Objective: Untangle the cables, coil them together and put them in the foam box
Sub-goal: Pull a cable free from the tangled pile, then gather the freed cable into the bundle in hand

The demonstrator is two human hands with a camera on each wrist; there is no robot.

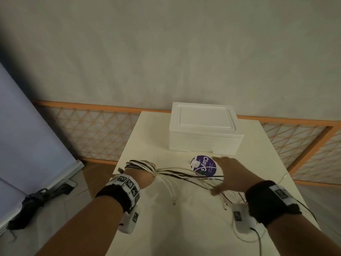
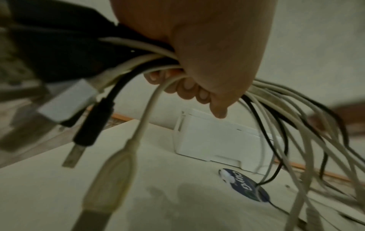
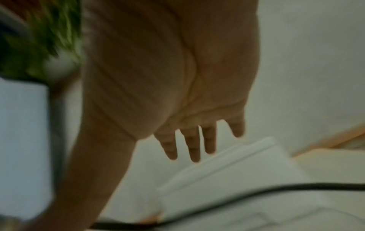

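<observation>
A pale cream bench [image 1: 166, 228] fills the lower middle of the head view, its top smooth and faintly glossy. At its far edge stands the white foam box [image 1: 203, 130], lid on, close to a plain off-white wall [image 1: 166, 52]. Along the foot of that wall runs a low orange-framed lattice panel [image 1: 88, 132]. To the left a pale blue panel [image 1: 27, 135] leans over a shiny light floor, where a dark folded object [image 1: 33, 204] lies. Just in front of the box, a round purple sticker [image 1: 204, 166] lies flat on the bench.

The left hand [image 1: 142, 177] is clenched around the cables [image 1: 142, 166], a bundle of white and black leads looped over it. In the left wrist view the fingers [image 2: 189, 89] curl round the strands, and USB plugs, one black [image 2: 88, 129] and one pale [image 2: 110, 176], dangle out toward the camera. From the fist the loose lengths fan rightward low over the bench, passing under the right hand.

The right hand [image 1: 232, 176] is released, palm down with fingers straight and slightly spread above the trailing strands, between the sticker and the near edge; whether it touches them cannot be told. The right wrist view, blurred, shows the same flat palm [image 3: 177, 70] with the box beyond it and one black lead crossing below.

Both wrists carry black bands with white marker blocks [image 1: 129, 183].
</observation>
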